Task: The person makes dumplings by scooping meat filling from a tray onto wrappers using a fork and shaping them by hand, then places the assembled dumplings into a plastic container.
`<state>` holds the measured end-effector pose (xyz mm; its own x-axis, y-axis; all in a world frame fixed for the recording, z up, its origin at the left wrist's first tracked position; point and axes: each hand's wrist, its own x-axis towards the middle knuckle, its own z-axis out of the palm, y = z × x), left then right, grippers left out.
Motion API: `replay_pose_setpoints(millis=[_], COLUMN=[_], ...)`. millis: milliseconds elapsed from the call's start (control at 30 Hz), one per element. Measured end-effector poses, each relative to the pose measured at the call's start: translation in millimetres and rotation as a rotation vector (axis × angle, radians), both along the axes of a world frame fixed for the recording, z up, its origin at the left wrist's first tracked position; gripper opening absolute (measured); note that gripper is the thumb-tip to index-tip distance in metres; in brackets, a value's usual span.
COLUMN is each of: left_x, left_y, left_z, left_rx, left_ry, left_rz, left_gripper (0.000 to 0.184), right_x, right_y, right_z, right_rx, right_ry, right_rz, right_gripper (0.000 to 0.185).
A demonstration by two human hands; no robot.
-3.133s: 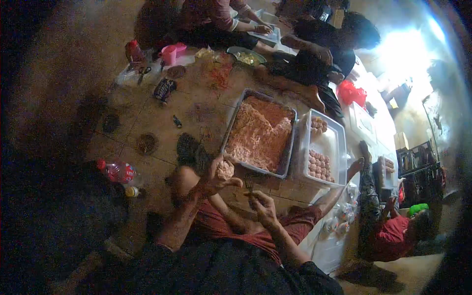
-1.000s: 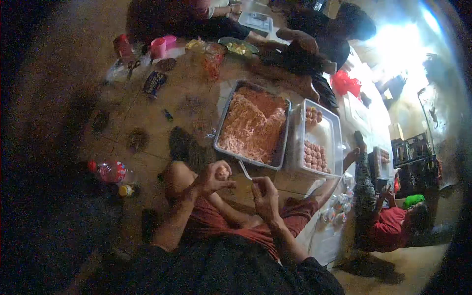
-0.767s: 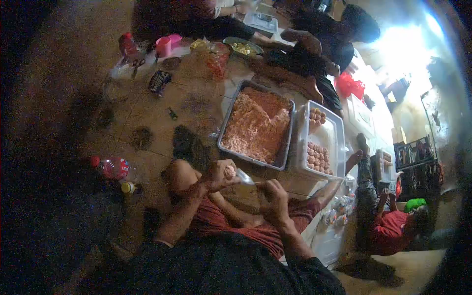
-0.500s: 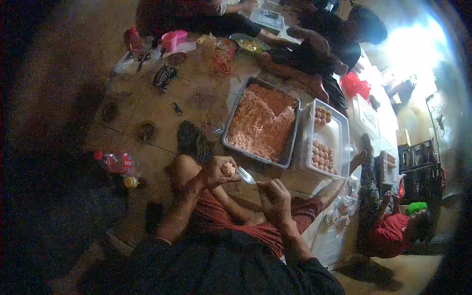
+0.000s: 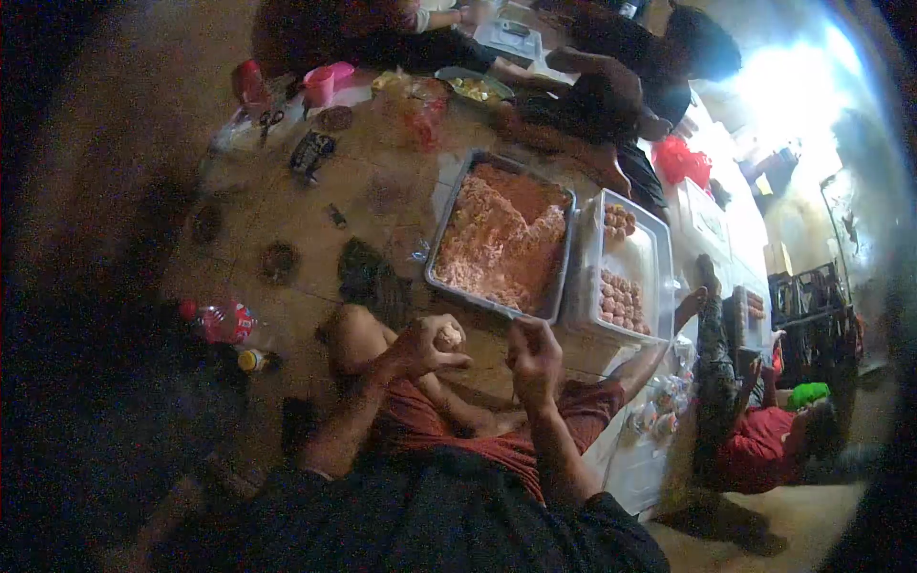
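My left hand (image 5: pixel 425 346) curls around a lump of pale pink minced mixture (image 5: pixel 449 336), which shows between thumb and fingers. My right hand (image 5: pixel 535 358) is closed at the near edge of a grey tub (image 5: pixel 492 304). The fork it held a moment ago is barely visible now, hidden by the fist and the dim light. Inside the tub a pink, meat-like mixture (image 5: pixel 492 234) is spread, with a hollow at the far side. To the right, a clear plastic box (image 5: pixel 638 265) holds rolled balls (image 5: pixel 623 304) in two groups.
A bottle with a red cap (image 5: pixel 224 323) lies on the floor at left beside a yellow-capped bottle (image 5: pixel 252 360). A pink cup (image 5: pixel 319 88) and scissors (image 5: pixel 270 122) are farther off. Other people sit across and at right, one in a red shirt (image 5: pixel 761 449).
My right hand has moved up and away from my left hand, toward the tub's near edge. The fork no longer shows between my hands. My left hand still holds the lump.
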<state>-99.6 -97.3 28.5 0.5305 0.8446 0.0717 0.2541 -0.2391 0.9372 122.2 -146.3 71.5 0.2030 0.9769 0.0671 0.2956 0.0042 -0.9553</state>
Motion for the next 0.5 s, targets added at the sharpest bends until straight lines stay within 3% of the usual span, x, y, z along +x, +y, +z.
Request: replay_pose_setpoints(millis=[67,100,167,200,267,333,400,467,500], left_x=[-3.3,-4.5,-0.8,-4.7,-12.9,-16.8,-5.0,8.6,7.5], left_y=[-4.2,-2.9,-8.3,-7.2,-4.1,-9.8,-5.5,-6.2,-3.8], left_z=[15.2,-4.7,-4.9,-1.5,-0.2,-4.5,-13.6,-21.6,6.1], left_rx=[-0.007,-0.119,-0.17,-0.128,-0.089,-0.407,-0.33,-0.182,-0.135], left_ry=[-0.195,-0.392,-0.481,-0.378,-0.278,-0.357,-0.345,-0.319,-0.208], left_rz=[-0.076,-0.183,-0.109,-0.052,0.002,-0.096,-0.082,-0.033,-0.045], left_gripper=[0.036,0.034,0.034,0.033,0.033,0.034,0.035,0.037,0.035], right_x=[31.8,48.2,83.0,86.5,77.9,68.1,62.6,22.4,9.6], right_y=[14.8,17.3,7.7,4.1,-12.3,-38.6,-36.9,-34.5,-34.8], right_z=[-68.7,-106.3,-192.6,-196.8,-168.1,-126.4,-92.2,-9.3,12.8], right_rx=[-0.004,-0.019,-0.169,-0.227,-0.419,-0.568,-0.277,-0.139,0.009], right_ry=[0.03,0.001,0.025,0.05,0.222,0.379,0.076,-0.042,-0.163], right_rz=[-0.004,-0.011,0.005,0.018,-0.02,-0.088,0.073,0.086,0.092], right_gripper=[0.015,0.017,0.02,0.02,0.021,0.022,0.021,0.021,0.022])
